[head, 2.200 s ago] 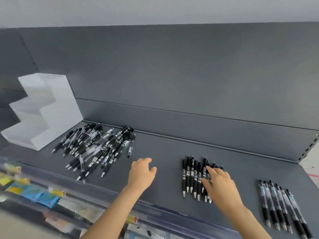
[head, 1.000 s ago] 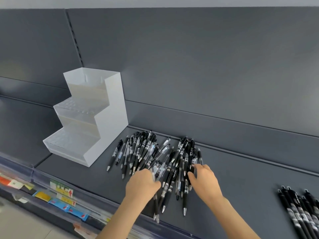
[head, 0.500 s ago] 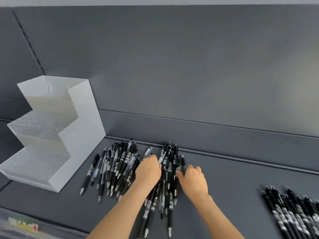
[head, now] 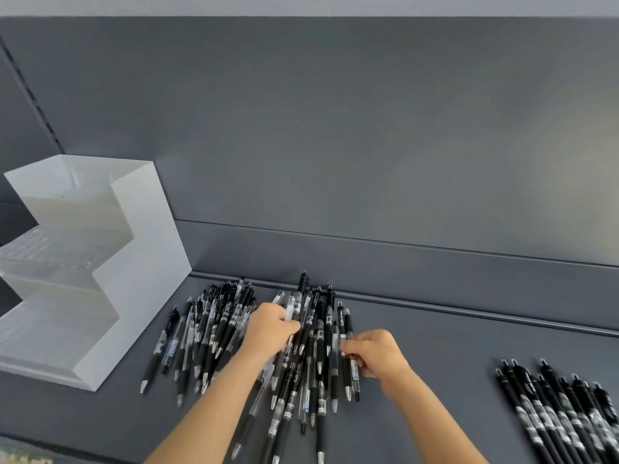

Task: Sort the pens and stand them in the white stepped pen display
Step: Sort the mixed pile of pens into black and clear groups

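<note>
A loose heap of black and clear pens (head: 207,333) lies on the dark grey shelf, just right of the white stepped pen display (head: 100,262), whose steps hold no pens. My left hand (head: 271,329) is in the middle of the heap, fingers curled round a few pens near their upper ends. My right hand (head: 375,354) is at the heap's right edge and pinches a pen (head: 351,360) on that side. A sorted row of black pens (head: 556,413) lies at the far right.
The grey shelf (head: 435,380) has a raised back rail and a tall grey back panel (head: 335,128). A strip of coloured price labels (head: 20,457) shows at the front edge, bottom left.
Both hands moved from the sorted pens on the right to the mixed heap by the display. In the last half second my left hand closed on a few pens and my right hand pinched one.
</note>
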`<state>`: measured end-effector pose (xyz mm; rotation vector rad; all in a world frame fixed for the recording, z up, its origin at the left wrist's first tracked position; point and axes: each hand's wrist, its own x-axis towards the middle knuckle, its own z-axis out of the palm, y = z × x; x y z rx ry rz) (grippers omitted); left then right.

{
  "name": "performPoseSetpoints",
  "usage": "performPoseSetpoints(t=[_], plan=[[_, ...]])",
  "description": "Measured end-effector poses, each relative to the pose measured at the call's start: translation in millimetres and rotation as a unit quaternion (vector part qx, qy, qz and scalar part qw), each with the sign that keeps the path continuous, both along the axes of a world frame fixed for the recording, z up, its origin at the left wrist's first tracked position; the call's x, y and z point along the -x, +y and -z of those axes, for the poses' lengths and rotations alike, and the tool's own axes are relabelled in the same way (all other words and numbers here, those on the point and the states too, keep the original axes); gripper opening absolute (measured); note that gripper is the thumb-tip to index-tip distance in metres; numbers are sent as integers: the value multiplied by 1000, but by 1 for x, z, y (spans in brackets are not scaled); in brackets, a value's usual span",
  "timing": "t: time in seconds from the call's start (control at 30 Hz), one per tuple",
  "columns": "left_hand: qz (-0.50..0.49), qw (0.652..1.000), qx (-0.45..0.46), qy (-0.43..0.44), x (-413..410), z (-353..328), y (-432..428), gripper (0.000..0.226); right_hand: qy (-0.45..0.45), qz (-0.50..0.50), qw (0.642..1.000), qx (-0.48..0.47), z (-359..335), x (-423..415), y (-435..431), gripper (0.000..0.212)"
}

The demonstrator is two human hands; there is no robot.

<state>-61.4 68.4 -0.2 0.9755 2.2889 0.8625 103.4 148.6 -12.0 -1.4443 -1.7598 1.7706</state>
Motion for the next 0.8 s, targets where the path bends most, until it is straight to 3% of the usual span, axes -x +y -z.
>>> performPoseSetpoints(t=[0.1,0.17,0.2,0.4,0.6,0.8], plan=[[-8,980,-52,-194,-6,-15,-17,23,142,13,980,137,-9,-21,-3,14],[1,958,-59,-282,-17,-25,-25,9,193,-5,964,180,-14,-31,-6,3],[7,950,-65,-306,-22,-28,-27,8,204,-14,961,189,-13,-35,-7,10],[42,936,-72,-342,-46,-32,-30,7,239,-22,950,200,-13,-54,-16,39],[72,915,-71,-391,-80,-30,-25,7,242,33,953,179,-21,-83,-23,12],[113,902,-60,-412,-135,-33,-6,13,244,73,960,113,-34,-119,-25,14]])
